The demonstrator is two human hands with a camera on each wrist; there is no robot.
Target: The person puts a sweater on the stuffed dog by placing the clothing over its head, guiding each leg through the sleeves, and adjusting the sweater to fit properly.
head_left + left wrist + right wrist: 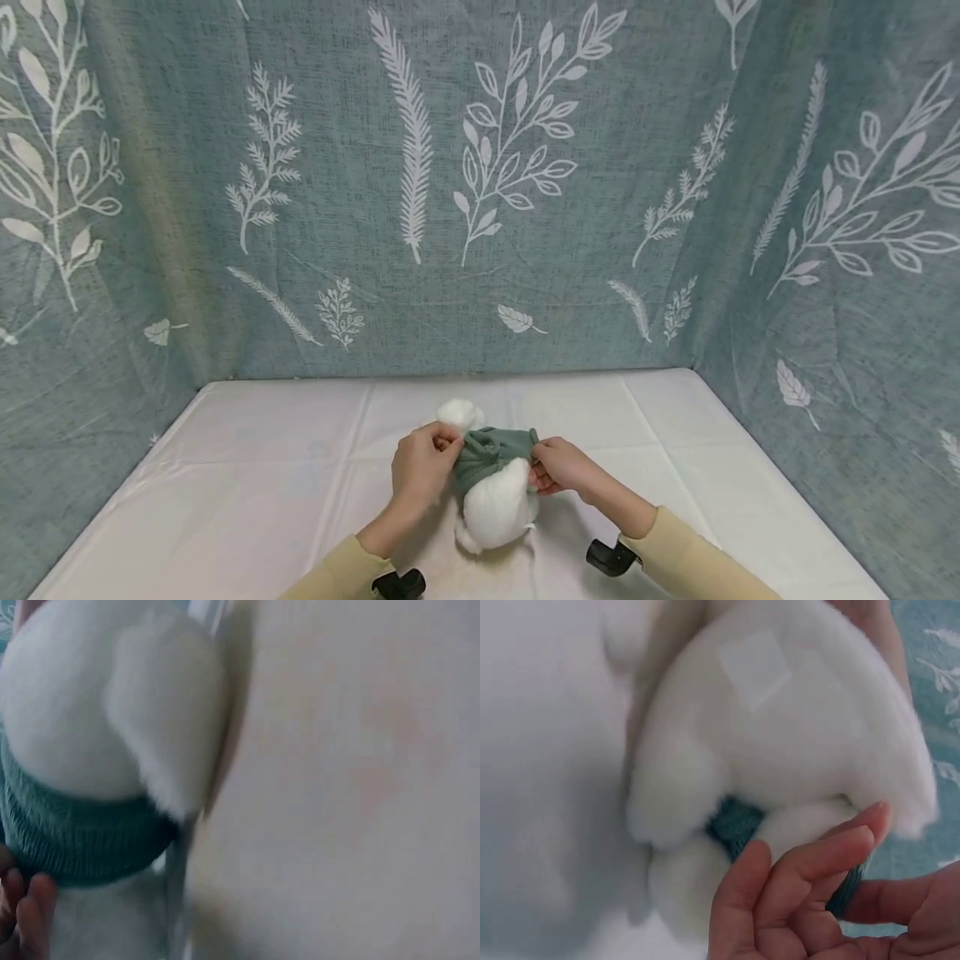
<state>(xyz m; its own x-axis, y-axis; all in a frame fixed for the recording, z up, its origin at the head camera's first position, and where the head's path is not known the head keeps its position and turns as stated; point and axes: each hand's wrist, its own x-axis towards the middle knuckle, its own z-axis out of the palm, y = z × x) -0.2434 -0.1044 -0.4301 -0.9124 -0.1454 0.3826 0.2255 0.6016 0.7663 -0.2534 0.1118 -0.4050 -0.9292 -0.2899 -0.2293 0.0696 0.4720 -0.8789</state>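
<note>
A white plush toy [497, 510] lies on the white-covered table with a green knitted garment [504, 448] around its middle. My left hand [422, 468] pinches the garment's left side, close to a round white part of the toy at the far end. On the other side my right hand [561, 467] grips the garment's edge between thumb and fingers. In the left wrist view the ribbed knit band [90, 844] wraps the toy, fingertips right at its edge. The right wrist view shows a pale square patch [755, 669] on the fur; curled fingers partly hide the green knit [735, 823].
The white tablecloth [262, 467] has fold creases and spreads out on both sides of the toy. Blue-green curtains [450, 317] with white leaf prints enclose the back and both sides. Black wrist cameras [611, 557] sit at the sleeve cuffs.
</note>
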